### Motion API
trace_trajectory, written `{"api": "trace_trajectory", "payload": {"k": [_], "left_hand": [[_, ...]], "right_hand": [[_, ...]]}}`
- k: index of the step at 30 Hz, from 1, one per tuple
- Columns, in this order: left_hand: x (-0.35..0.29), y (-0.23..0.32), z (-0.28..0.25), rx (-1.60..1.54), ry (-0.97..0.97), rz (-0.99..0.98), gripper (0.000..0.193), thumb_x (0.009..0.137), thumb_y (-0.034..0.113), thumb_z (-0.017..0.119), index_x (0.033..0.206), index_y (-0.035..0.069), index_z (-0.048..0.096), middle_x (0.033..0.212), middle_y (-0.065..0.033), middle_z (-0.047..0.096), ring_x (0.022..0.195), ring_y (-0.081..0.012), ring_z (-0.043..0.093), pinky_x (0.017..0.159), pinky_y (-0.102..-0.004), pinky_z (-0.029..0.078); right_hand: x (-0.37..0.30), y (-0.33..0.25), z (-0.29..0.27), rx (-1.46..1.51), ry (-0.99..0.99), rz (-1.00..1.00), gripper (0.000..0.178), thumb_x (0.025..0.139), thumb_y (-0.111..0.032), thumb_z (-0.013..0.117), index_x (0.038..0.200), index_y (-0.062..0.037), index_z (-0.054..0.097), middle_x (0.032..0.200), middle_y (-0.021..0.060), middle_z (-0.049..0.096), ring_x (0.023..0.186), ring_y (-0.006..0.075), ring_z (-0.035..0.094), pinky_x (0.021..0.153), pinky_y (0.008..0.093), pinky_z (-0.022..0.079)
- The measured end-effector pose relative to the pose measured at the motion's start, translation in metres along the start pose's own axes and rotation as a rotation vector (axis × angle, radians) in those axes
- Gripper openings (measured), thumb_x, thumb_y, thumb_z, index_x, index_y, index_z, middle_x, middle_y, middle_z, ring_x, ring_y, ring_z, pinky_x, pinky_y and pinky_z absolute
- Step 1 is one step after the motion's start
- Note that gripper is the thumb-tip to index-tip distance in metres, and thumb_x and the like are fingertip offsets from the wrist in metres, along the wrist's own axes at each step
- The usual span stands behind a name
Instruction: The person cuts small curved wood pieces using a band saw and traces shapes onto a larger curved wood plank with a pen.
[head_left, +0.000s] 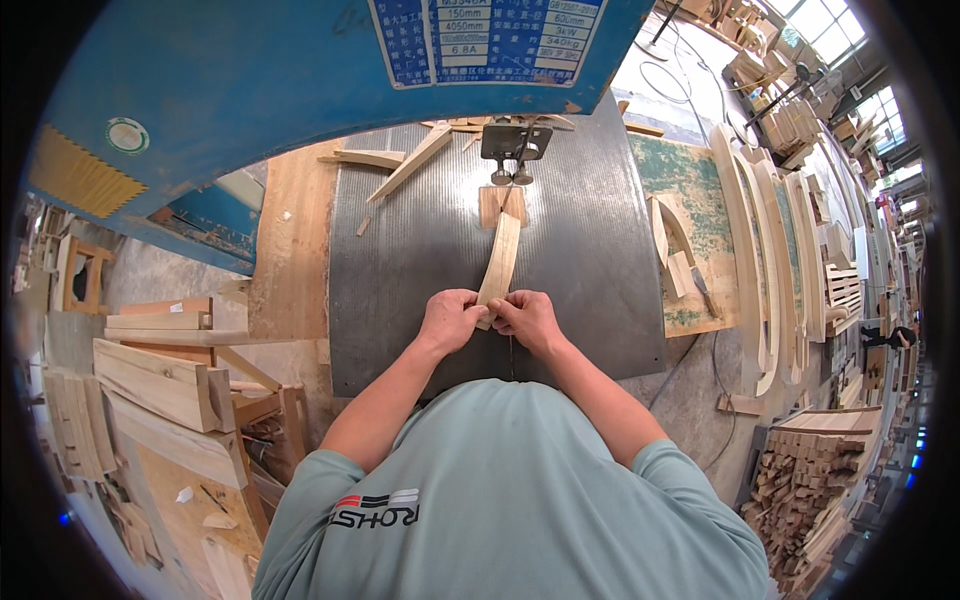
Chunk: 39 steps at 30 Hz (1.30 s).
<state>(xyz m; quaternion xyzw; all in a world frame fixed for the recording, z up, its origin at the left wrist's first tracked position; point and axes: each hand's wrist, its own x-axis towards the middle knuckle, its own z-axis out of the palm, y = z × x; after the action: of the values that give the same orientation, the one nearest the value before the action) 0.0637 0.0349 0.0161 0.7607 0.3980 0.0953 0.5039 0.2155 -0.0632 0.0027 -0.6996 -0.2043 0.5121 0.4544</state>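
Note:
A slightly curved strip of wood (502, 255) lies lengthwise on the grey metal table (590, 270) of a blue bandsaw. Its far end reaches the saw blade, at the wooden insert (487, 207) below the blade guide (516, 142). My left hand (450, 320) pinches the strip's near end from the left side. From the right, my right hand (528, 318) grips the same end, its fingers closed and close to the left hand's. Both hands are well back from the blade, near the table's front edge.
Offcuts (412, 165) lie on the table left of the blade guide. The blue saw body (300, 75) arches overhead. At right, a green-stained board (690, 230) carries curved pieces and a tool. Stacked timber (165, 385) stands at left; a pile of wood pieces (810, 470) sits lower right.

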Motion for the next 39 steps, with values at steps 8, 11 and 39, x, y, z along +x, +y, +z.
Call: {"api": "trace_trajectory", "payload": {"k": [8, 11, 39], "left_hand": [[0.004, 0.001, -0.003, 0.023, -0.016, 0.007, 0.023, 0.085, 0.017, 0.07, 0.102, 0.002, 0.076, 0.09, -0.0155, 0.074, 0.083, -0.0281, 0.072, 0.078, -0.0385, 0.055], [0.004, 0.001, -0.004, 0.017, -0.014, 0.005, 0.024, 0.084, 0.018, 0.07, 0.102, 0.002, 0.076, 0.089, -0.0153, 0.075, 0.082, -0.0274, 0.072, 0.077, -0.0377, 0.055], [0.018, 0.0, -0.011, 0.028, -0.014, -0.002, 0.026, 0.083, 0.019, 0.071, 0.102, 0.003, 0.076, 0.089, -0.0145, 0.075, 0.08, -0.0251, 0.072, 0.077, -0.0358, 0.055]], "right_hand": [[0.0, -0.004, 0.0, -0.001, -0.005, 0.0, 0.026, 0.093, -0.019, 0.074, 0.084, 0.005, 0.069, 0.073, 0.0075, 0.069, 0.063, 0.0107, 0.064, 0.057, 0.0258, 0.055], [0.001, -0.004, 0.0, 0.005, -0.003, 0.002, 0.026, 0.092, -0.019, 0.074, 0.084, 0.0051, 0.069, 0.074, 0.0075, 0.069, 0.063, 0.0107, 0.064, 0.058, 0.026, 0.055], [0.013, -0.009, 0.004, 0.027, 0.004, 0.0, 0.026, 0.093, -0.019, 0.074, 0.085, 0.0049, 0.07, 0.074, 0.0073, 0.07, 0.063, 0.0109, 0.065, 0.057, 0.0258, 0.055]]}}
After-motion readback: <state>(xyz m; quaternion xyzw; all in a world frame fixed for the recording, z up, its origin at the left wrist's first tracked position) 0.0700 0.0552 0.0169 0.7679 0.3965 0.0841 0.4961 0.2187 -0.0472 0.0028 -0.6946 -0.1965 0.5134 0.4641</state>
